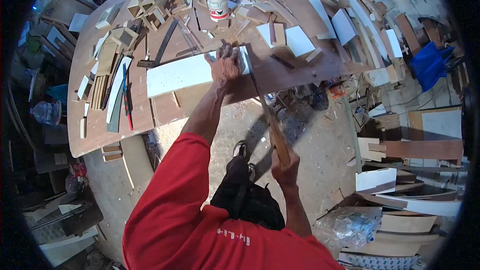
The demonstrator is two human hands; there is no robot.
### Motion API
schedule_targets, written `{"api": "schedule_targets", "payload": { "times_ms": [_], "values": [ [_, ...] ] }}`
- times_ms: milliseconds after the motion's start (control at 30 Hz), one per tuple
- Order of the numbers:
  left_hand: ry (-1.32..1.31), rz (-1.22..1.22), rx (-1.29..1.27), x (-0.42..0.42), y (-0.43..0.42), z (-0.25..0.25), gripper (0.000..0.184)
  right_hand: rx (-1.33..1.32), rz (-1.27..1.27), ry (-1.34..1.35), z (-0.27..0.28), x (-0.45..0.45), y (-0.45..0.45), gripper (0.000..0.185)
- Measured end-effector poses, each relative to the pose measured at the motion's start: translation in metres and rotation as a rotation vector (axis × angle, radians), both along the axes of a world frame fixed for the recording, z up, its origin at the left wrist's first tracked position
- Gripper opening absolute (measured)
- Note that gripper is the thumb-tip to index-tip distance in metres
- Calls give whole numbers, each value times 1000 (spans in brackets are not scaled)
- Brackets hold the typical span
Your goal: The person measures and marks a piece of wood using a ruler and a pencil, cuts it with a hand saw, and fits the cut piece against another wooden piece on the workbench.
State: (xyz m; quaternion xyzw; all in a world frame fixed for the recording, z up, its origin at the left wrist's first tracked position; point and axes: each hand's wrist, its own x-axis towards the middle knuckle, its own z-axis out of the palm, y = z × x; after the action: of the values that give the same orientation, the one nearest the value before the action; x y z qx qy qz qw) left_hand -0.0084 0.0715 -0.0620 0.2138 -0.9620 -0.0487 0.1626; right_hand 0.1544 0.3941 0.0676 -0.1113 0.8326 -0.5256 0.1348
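Note:
A white board (177, 76) lies along the front edge of the workbench. My left hand (226, 65) presses down on its right part with the fingers spread. My right hand (286, 170) is wrapped round the wooden handle of a handsaw (272, 125), out in front of the bench edge. The saw's narrow blade runs forward and up to the right end of the board, beside my left hand. From this angle the depth of any cut cannot be seen. Sawdust (234, 37) lies just behind the board.
Wood offcuts and box-like frames (152, 7) crowd the back of the workbench (295, 77). A white glue tub (218, 7) stands behind my left hand. A red-and-black tool (127, 100) lies at the left. Stacked boards (420, 150) and a plastic bag (350, 225) sit on the right.

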Motion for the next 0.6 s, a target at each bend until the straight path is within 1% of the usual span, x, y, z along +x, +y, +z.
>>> {"api": "schedule_targets", "payload": {
  "times_ms": [67,100,133,200,233,267,300,333,400,433,467,500,533,567,600],
  "values": [
    [-60,7,48,1,-1,8,46,235,102,-199,0,-5,1,37],
    [-68,5,14,1,-1,4,48,2,-13,-78,20,13,1,36],
    [-58,9,15,-3,-1,3,48,22,36,65,24,28,17,35],
    [-44,5,55,2,2,8,48,-5,-7,78,23,31,14,36],
    [-135,6,30,1,1,10,49,6,-8,65,18,25,11,36],
    [-118,6,21,-5,-3,13,49,157,9,-160,10,-5,-8,36],
    [-104,4,53,0,-1,8,49,315,24,-409,7,-15,-16,37],
    [-78,4,82,-2,-2,8,50,310,20,-404,8,-11,-13,37],
    [-100,10,84,5,6,6,49,-9,-11,-65,19,21,8,36],
    [-94,29,68,-1,1,12,49,-1,50,187,28,30,14,34],
    [-95,40,66,-2,-5,8,49,-5,62,186,23,26,12,34],
    [-72,31,56,3,-3,-3,49,-4,26,62,16,27,11,34],
    [-22,20,37,-2,-2,-4,49,-14,-12,-35,5,17,6,35],
    [-72,-6,50,0,-1,6,48,197,90,-149,-15,-3,3,38],
    [-81,-10,48,1,1,12,48,194,86,-158,-7,2,4,38]
  ]
}}
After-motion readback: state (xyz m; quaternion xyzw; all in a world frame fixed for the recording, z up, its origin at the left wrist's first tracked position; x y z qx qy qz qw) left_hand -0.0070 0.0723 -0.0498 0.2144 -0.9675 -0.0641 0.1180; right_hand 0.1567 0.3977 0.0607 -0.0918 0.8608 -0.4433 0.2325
